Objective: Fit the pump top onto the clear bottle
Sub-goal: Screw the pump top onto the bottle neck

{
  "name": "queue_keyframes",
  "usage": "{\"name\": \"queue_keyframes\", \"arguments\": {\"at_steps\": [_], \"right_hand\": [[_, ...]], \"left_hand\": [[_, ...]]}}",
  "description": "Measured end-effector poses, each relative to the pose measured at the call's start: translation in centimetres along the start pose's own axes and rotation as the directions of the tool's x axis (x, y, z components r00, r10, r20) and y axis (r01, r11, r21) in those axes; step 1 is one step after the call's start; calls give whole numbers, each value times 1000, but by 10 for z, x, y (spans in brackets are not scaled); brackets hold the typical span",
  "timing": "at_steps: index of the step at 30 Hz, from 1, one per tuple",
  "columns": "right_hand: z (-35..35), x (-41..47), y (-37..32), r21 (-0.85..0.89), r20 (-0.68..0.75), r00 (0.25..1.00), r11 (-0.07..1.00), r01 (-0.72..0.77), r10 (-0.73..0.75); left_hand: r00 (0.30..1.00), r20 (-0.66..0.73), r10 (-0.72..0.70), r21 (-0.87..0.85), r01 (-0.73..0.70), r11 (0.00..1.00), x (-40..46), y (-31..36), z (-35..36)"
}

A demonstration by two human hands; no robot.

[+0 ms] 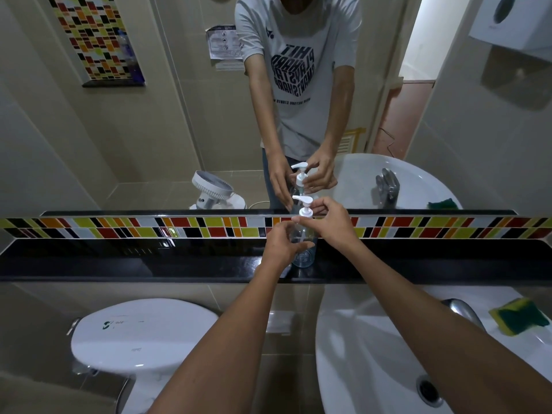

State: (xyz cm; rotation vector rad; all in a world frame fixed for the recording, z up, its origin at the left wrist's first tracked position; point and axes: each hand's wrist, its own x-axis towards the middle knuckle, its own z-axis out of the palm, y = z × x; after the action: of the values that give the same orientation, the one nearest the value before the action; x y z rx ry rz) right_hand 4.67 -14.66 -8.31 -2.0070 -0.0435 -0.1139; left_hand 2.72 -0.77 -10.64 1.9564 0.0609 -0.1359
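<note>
Nearest lie a white sink (358, 369) and a toilet lid (143, 333). Beyond, on the black ledge (119, 264), the clear bottle (303, 252) stands upright, the left hand (280, 246) wrapped around it. The right hand (331, 219) pinches the white pump top (305, 209) seated at its neck, below the mirror (149, 130).

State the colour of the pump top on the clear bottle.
White: the pump top shows best in the head view.
</note>
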Motion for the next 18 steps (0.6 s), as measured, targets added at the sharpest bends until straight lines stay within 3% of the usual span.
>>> {"name": "queue_keyframes", "arguments": {"at_steps": [5, 18], "right_hand": [[-16, 5, 11, 48, 152, 988, 999, 25, -32], [2, -2, 5, 20, -60, 998, 1000, 5, -4]], "left_hand": [[1000, -9, 30, 15, -30, 999, 4, 0, 3], [1000, -30, 0, -23, -1, 1000, -1, -2, 2]]}}
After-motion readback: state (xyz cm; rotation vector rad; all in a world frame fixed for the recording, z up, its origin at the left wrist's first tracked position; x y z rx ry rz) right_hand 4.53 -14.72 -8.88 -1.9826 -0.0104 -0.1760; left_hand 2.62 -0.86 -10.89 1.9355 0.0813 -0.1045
